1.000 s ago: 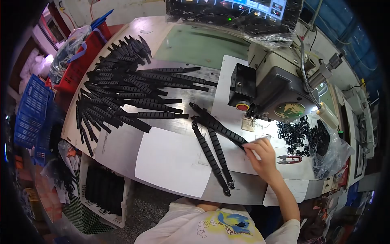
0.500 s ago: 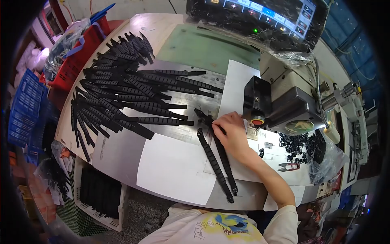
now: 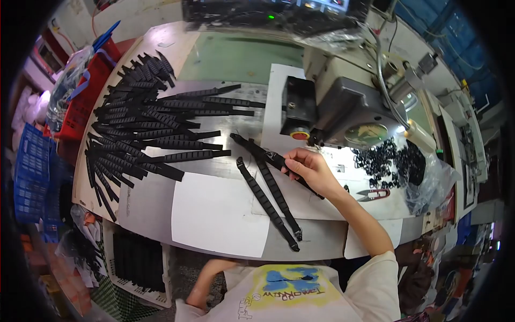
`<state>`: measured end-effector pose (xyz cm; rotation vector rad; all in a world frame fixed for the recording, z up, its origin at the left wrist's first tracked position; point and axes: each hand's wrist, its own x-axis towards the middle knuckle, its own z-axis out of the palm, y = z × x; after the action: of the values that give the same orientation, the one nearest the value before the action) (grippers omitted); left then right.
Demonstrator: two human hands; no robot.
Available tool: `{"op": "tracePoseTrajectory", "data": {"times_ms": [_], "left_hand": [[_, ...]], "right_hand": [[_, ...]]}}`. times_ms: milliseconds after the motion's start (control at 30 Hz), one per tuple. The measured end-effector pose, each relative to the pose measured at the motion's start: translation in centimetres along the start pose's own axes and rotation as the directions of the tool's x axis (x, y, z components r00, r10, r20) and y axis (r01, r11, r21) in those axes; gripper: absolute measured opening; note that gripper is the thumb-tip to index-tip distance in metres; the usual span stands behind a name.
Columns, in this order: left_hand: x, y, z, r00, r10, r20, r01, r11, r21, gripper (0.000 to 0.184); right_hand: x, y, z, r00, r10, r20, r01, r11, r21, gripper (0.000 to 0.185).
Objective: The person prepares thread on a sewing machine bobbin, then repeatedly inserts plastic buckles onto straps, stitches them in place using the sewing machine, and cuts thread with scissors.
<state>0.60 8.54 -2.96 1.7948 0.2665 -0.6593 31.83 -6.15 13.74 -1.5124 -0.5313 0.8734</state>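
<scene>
My right hand is closed on a black webbing strap, thumb and fingers pinching it near its middle. That strap slants from upper left, and its lower end comes out below my hand. Beside it two more ribbed black straps, a left one and a right one, lie slanting toward the table's front edge; the held strap crosses over the upper end of the right one. Of my left side only the bent arm shows at the bottom, and its hand is hidden.
A large pile of black straps covers the left of the table. A sewing machine head stands at right, with small black buckles, red-handled thread snips and a plastic bag nearby. White paper lies in front.
My right hand has lifted and turned a strap away from the two beside it, so it now slants rightward. My left arm has come into view at the bottom. The camera view has shifted.
</scene>
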Motion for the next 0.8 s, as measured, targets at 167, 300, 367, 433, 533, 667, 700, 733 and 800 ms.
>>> {"op": "tracePoseTrajectory", "data": {"times_ms": [167, 300, 367, 433, 533, 667, 700, 733, 800], "left_hand": [[-7.9, 12.5, -6.8, 0.937, 0.289, 0.196, -0.251, 0.947, -0.2, 0.02], [-3.1, 19.5, -8.3, 0.907, 0.35, -0.236, -0.337, 0.937, 0.094, 0.016], [1.2, 23.5, -8.1, 0.859, 0.427, -0.282, -0.42, 0.903, 0.087, 0.02], [5.9, 24.1, -7.4, 0.898, 0.388, -0.21, -0.431, 0.873, -0.229, 0.024], [9.6, 26.1, -6.5, 0.864, 0.446, -0.234, -0.504, 0.774, -0.383, 0.028], [11.5, 26.8, -5.6, 0.904, 0.317, -0.288, -0.426, 0.731, -0.534, 0.026], [11.7, 27.1, -5.4, 0.908, 0.313, -0.278, -0.417, 0.732, -0.539, 0.026], [11.9, 27.5, -5.2, 0.912, 0.309, -0.27, -0.409, 0.732, -0.544, 0.025], [12.4, 27.9, -4.6, 0.921, 0.304, -0.244, -0.39, 0.742, -0.546, 0.025]], "right_hand": [[-2.1, 0.8, -1.2, 0.998, -0.037, 0.047, 0.035, 0.998, 0.047, 0.019], [-3.9, 0.3, -1.4, 0.997, -0.049, 0.066, 0.048, 0.999, 0.016, 0.019], [-4.6, 0.3, -1.7, 0.996, -0.077, 0.052, 0.076, 0.997, 0.011, 0.02], [-5.2, 0.6, -2.3, 0.993, -0.11, 0.036, 0.109, 0.994, 0.017, 0.021], [-6.0, 0.5, -2.7, 0.991, -0.101, -0.089, 0.114, 0.981, 0.156, 0.02], [-7.1, 0.3, -3.5, 0.804, -0.517, -0.293, 0.304, 0.782, -0.544, 0.02], [-7.4, 0.3, -4.0, 0.748, -0.61, -0.263, 0.359, 0.704, -0.612, 0.021], [-7.7, 0.2, -4.5, 0.685, -0.694, -0.222, 0.405, 0.615, -0.676, 0.023], [-8.3, 0.2, -5.3, 0.594, -0.798, -0.098, 0.453, 0.433, -0.78, 0.027]]}}
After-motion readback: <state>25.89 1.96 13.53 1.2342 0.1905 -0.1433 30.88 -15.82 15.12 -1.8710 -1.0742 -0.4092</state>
